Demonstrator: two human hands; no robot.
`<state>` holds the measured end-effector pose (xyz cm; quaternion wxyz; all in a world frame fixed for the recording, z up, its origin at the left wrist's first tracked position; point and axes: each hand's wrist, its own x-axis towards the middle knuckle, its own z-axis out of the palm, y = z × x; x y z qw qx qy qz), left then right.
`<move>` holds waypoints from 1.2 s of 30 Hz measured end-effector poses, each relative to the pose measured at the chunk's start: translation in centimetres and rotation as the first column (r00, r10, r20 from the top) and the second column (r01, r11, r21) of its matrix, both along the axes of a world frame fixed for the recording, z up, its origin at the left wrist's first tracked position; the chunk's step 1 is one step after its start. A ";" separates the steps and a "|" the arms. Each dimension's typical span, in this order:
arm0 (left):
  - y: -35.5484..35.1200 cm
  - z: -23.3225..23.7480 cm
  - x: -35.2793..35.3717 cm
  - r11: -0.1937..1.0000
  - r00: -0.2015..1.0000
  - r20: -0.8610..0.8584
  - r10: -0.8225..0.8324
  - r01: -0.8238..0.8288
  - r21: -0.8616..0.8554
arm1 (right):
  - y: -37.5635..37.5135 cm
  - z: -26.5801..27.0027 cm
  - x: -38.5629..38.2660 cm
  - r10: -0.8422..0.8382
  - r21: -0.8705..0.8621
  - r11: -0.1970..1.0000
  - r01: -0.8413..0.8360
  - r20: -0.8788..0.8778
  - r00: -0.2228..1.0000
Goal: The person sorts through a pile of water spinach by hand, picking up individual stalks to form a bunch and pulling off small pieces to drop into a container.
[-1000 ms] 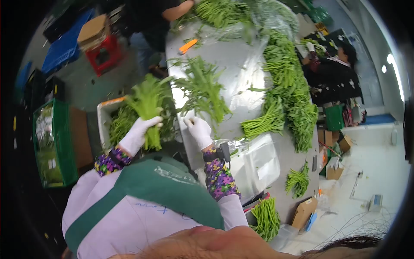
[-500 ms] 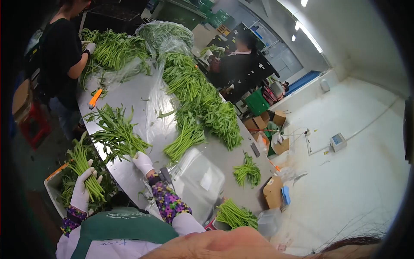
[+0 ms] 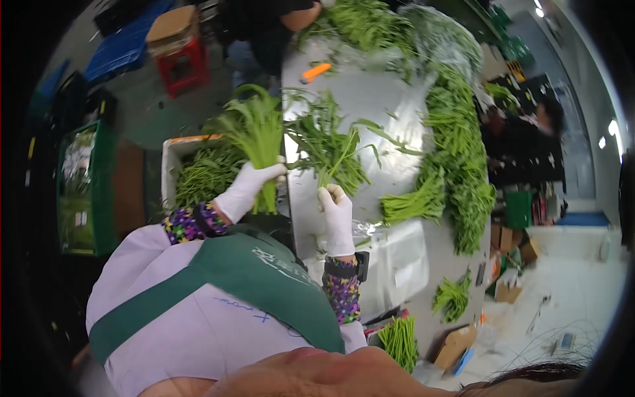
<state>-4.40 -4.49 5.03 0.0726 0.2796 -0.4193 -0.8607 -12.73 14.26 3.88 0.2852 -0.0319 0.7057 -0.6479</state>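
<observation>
My left hand (image 3: 246, 190), in a white glove, is closed around an upright bunch of water spinach (image 3: 256, 132). The stems stick out below the fist, and the leaves fan out above. In my gloved right hand (image 3: 338, 215), fingers pinch a few water spinach stalks (image 3: 342, 159) by their lower ends. Just beyond that hand, a loose heap of water spinach (image 3: 316, 135) lies at the near edge of the metal table (image 3: 378, 99). Under my left arm stands a white box (image 3: 169, 173) with more greens in it.
A long row of greens (image 3: 456, 139) runs along the table's far side. Nearer are a small bunch (image 3: 452, 298), a clear plastic container (image 3: 395, 268) and an orange-handled knife (image 3: 316, 72). A red stool (image 3: 183, 66) stands on the floor. Two co-workers handle greens.
My view has turned left. My left hand has lifted its bunch out from over the box toward the table edge. My right hand now holds a few stalks up from the heap.
</observation>
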 end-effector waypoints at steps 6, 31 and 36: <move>0.8 -0.3 -0.6 0.987 0.999 -0.021 0.028 -0.031 -0.155 | -3.6 0.9 3.3 0.201 0.355 0.935 -0.001 -0.525 0.827; -1.1 -2.5 1.7 0.994 0.996 0.027 0.081 -0.078 -0.077 | -6.3 -4.4 1.2 0.258 0.325 0.940 -0.109 -0.461 0.849; -0.5 -1.7 2.1 0.981 0.999 0.022 -0.030 0.034 -0.192 | -9.1 0.1 -0.3 0.246 0.123 0.966 -0.227 -0.179 0.953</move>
